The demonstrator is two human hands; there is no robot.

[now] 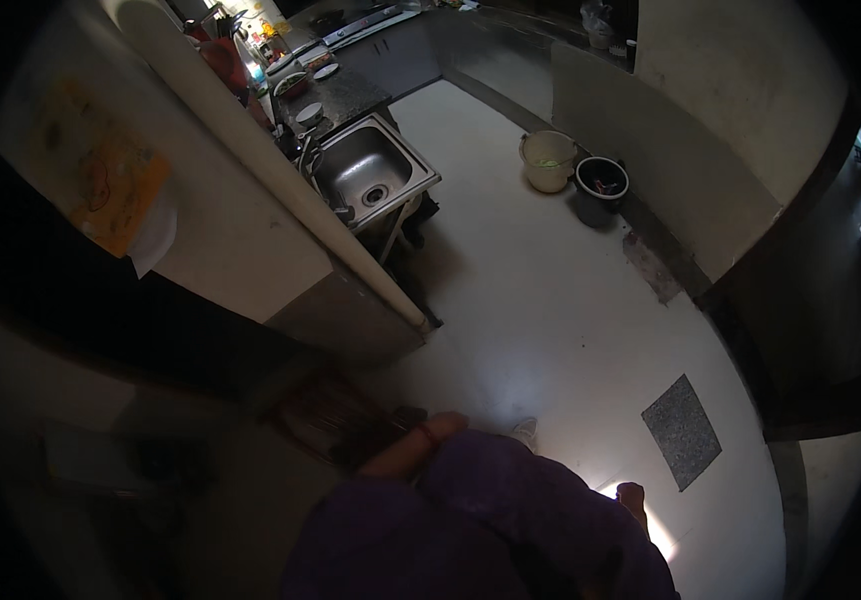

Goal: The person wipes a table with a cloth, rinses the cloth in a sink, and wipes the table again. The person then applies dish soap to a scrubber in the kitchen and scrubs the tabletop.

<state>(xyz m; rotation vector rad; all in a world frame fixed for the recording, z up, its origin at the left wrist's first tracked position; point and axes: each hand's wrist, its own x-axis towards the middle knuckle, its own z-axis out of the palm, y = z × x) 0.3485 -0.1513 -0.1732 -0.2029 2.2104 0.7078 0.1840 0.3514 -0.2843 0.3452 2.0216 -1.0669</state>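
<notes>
My left hand (448,424) is low in the middle of the head view, in shadow, with a red band at the wrist. It is over the pale floor beside a dark reddish chair (333,420). My right hand (630,496) hangs at the lower right, beside a bright patch of light on the floor. Both hands are small and dim, so their fingers and anything in them cannot be made out. A purple garment covers my body, and the tip of a light shoe (526,430) shows just past it.
A steel sink (370,166) stands ahead, beside a counter (351,94) with bowls. A beige bucket (548,180) and a black bin (599,206) are by the right wall. A pipe (288,180) slants along the left wall corner. A grey speckled patch (682,433) lies on the floor.
</notes>
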